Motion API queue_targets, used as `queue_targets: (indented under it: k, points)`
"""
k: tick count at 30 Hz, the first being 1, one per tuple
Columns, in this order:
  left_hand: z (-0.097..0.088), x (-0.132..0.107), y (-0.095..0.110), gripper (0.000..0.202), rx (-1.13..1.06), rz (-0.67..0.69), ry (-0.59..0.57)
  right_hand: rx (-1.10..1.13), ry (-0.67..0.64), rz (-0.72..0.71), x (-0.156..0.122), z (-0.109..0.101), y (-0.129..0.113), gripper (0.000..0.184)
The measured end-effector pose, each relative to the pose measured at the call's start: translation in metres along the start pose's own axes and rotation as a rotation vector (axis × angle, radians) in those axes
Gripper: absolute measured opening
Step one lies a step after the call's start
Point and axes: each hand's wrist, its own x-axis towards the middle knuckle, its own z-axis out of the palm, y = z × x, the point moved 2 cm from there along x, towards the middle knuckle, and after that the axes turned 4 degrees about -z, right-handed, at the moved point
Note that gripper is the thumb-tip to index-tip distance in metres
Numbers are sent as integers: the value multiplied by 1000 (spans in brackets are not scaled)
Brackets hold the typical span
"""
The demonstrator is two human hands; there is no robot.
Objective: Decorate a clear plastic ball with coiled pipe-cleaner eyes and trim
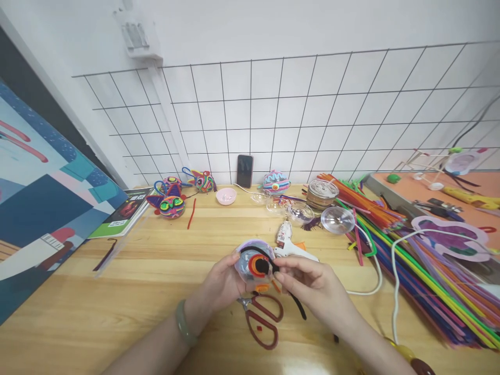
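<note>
My left hand [221, 281] grips a clear plastic ball half [244, 268] by its left side. On its face sits a coiled eye [255, 265] in orange, red and black. Between the thumb and fingers of my right hand [312, 284] is a black pipe cleaner [299, 306], which arcs over the top of the eye while its free end hangs down to the right. Just below the ball, red-handled scissors [262, 320] lie on the wooden table, their blades partly hidden. A white glue gun [287, 242] rests behind my right hand.
Finished colourful ball figures [171, 204] stand at the back left. A phone [245, 171] leans on the wall near a pink bowl [226, 196]. Clear plastic shells [337, 220] and a tin [322, 194] are behind the glue gun. Bundled pipe cleaners [433, 281] and a white cable [395, 291] lie right.
</note>
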Motion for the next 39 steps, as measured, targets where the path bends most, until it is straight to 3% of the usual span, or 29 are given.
queue_targets:
  k: [11,17,21,23,26,30,31,35,39]
  points:
    - [3,-2,2,38,92,33,-58,-378,57,-213,-2,-3,-11,16]
    - [4,-2,4,42,137,96,-63,-393,187,-196,-1,-16,-19,18]
    - [3,-2,8,41,111,74,-51,-457,338,-144,3,-41,-32,21]
    - [2,-2,10,38,77,74,-63,-559,349,-169,8,-58,-36,23]
    - [1,-1,13,36,21,102,-75,-908,328,-140,16,-89,-30,25]
    - [-1,-1,16,33,-40,118,-36,-1403,288,44,21,-123,-4,24]
    - [-1,-1,16,33,-48,118,-21,-1443,277,68,21,-127,3,24]
    - [0,-1,17,29,-43,144,72,-1494,207,68,19,-117,24,34]
    - [1,-2,19,31,38,184,157,-1476,-41,-17,17,-79,40,40]
